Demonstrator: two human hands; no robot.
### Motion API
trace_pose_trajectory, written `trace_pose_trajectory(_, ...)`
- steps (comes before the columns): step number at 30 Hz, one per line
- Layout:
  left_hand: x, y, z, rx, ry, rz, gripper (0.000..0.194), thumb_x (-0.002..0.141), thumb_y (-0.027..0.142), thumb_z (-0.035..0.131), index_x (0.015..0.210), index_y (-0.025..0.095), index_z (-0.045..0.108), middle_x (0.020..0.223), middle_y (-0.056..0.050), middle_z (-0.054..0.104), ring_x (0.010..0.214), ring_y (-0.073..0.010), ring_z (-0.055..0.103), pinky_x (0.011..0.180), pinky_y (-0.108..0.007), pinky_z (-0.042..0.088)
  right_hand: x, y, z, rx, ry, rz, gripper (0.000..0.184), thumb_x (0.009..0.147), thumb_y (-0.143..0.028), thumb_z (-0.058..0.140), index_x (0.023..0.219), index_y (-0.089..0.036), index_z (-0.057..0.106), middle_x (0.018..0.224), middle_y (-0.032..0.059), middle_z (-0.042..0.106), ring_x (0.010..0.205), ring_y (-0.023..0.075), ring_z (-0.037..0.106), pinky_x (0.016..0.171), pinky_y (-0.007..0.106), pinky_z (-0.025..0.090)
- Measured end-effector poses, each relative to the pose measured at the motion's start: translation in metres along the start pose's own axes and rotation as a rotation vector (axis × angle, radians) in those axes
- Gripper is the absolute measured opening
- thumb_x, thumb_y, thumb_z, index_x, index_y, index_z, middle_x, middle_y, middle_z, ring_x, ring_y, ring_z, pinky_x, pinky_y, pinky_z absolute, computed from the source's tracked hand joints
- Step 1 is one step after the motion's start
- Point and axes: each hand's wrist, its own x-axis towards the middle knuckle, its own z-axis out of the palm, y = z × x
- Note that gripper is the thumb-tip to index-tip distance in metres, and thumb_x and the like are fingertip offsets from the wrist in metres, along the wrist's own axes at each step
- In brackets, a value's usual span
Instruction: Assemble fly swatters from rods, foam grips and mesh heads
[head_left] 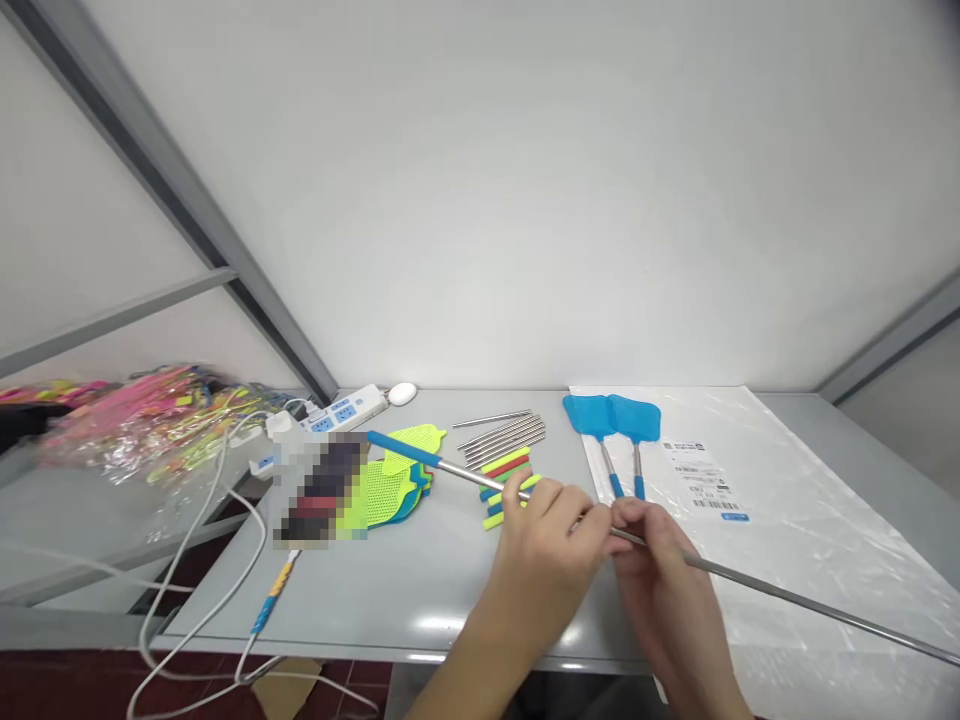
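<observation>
A long metal fly swatter rod (469, 472) with a blue grip (405, 449) at its upper left end slants across the view. My left hand (551, 530) is closed round its middle. Just to the right, my right hand (664, 570) pinches the thinner part of the same rod, which runs on past the right edge. Beneath and beyond my left hand lie several coloured grip tubes (506, 463), partly hidden by it. Two blue fly swatters (634, 418) lie side by side past my right hand, their blue grips partly behind its fingers.
Yellow-green swatter heads (386, 495) lie at left, blue ones under them. Bare metal rods (502, 437) lie at the back. A white plastic bag (795, 500) with a label covers the table's right. Power strips (349, 410), white cables (259, 530) and plastic-wrapped bundles (165, 420) are at left. One patch is pixelated.
</observation>
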Motion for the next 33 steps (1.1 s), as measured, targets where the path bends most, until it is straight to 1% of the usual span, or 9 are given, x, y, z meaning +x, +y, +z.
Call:
trace_pose_trajectory(3,-0.013,-0.002,0.004,-0.1,0.183,-0.014,0.018,0.094,0.026,0.054,0.109,0.03,0.063,0.106,-0.003,0.067,0.1,-0.0215,0.054,0.112,-0.054,0.009,0.007,-0.009,-0.007,0.061,0.068,-0.045,0.027,0.09,-0.043,0.061,0.073,-0.023,0.065,0.077,0.0008,0.059,0.08,0.0162,0.058,0.079,0.031,0.05)
trace_pose_trajectory(7,-0.041,-0.028,0.009,-0.213,0.622,-0.11,0.023,0.087,0.011,0.055,0.102,0.026,0.063,0.103,-0.005,0.058,0.099,-0.0202,0.054,0.105,-0.048,0.03,0.02,-0.029,-0.026,0.124,0.13,-0.12,0.027,0.091,-0.042,0.06,0.074,-0.021,0.061,0.068,-0.0022,0.054,0.07,0.0141,0.057,0.075,0.03,0.051)
trace_pose_trajectory(10,-0.053,-0.045,0.014,-0.409,0.942,-0.405,0.024,0.087,0.018,0.062,0.11,0.025,0.061,0.114,-0.006,0.05,0.111,-0.0203,0.049,0.103,-0.039,0.036,0.027,-0.037,-0.03,0.282,0.171,-0.108,0.033,0.095,-0.049,0.053,0.077,-0.021,0.058,0.059,-0.0065,0.045,0.051,0.0087,0.045,0.063,0.026,0.051)
trace_pose_trajectory(12,-0.055,-0.055,0.016,-0.601,1.054,-0.648,0.033,0.087,0.026,0.066,0.118,0.027,0.056,0.121,-0.005,0.048,0.117,-0.0189,0.047,0.102,-0.035,0.036,0.031,-0.04,-0.029,0.435,0.196,-0.091,0.039,0.098,-0.049,0.045,0.074,-0.02,0.055,0.054,-0.0086,0.037,0.043,0.0062,0.034,0.055,0.021,0.047)
trace_pose_trajectory(15,-0.054,-0.067,0.015,-1.01,0.962,-0.877,0.032,0.088,0.038,0.065,0.117,0.028,0.056,0.12,-0.004,0.056,0.112,-0.0183,0.053,0.096,-0.033,0.043,0.036,-0.04,-0.024,0.596,0.2,-0.065,0.044,0.103,-0.043,0.036,0.07,-0.018,0.05,0.052,-0.0089,0.031,0.041,0.005,0.029,0.047,0.017,0.041)
trace_pose_trajectory(20,-0.05,-0.075,0.013,-1.563,0.665,-0.922,0.027,0.084,0.042,0.068,0.096,0.018,0.065,0.089,-0.006,0.068,0.085,-0.0197,0.065,0.08,-0.035,0.054,0.033,-0.035,-0.018,0.667,0.173,0.005,0.037,0.104,-0.031,0.037,0.072,-0.017,0.05,0.053,-0.0093,0.029,0.041,0.0042,0.028,0.048,0.017,0.041)
trace_pose_trajectory(24,-0.055,-0.071,0.018,-1.594,0.726,-0.849,0.018,0.078,0.03,0.071,0.091,0.019,0.066,0.09,-0.005,0.07,0.092,-0.0181,0.066,0.08,-0.028,0.056,0.031,-0.03,-0.02,0.648,0.18,0.035,0.029,0.102,-0.026,0.045,0.074,-0.018,0.05,0.053,-0.0099,0.027,0.04,0.0041,0.026,0.046,0.017,0.04)
trace_pose_trajectory(28,-0.068,-0.073,0.023,-1.504,0.607,-0.844,0.029,0.071,0.02,0.077,0.098,0.021,0.066,0.098,-0.005,0.072,0.098,-0.0183,0.067,0.083,-0.025,0.055,0.041,-0.022,-0.026,0.629,0.234,0.029,0.028,0.1,-0.03,0.048,0.075,-0.018,0.051,0.052,-0.0107,0.026,0.04,0.0034,0.026,0.042,0.014,0.036)
trace_pose_trajectory(33,-0.081,-0.087,0.025,-1.505,0.525,-0.808,0.029,0.078,0.032,0.073,0.103,0.019,0.067,0.104,-0.009,0.073,0.104,-0.0241,0.067,0.093,-0.034,0.055,0.052,-0.003,-0.027,0.536,0.296,0.028,0.022,0.094,-0.024,0.054,0.073,-0.019,0.049,0.055,-0.0101,0.032,0.045,0.0036,0.033,0.05,0.014,0.042)
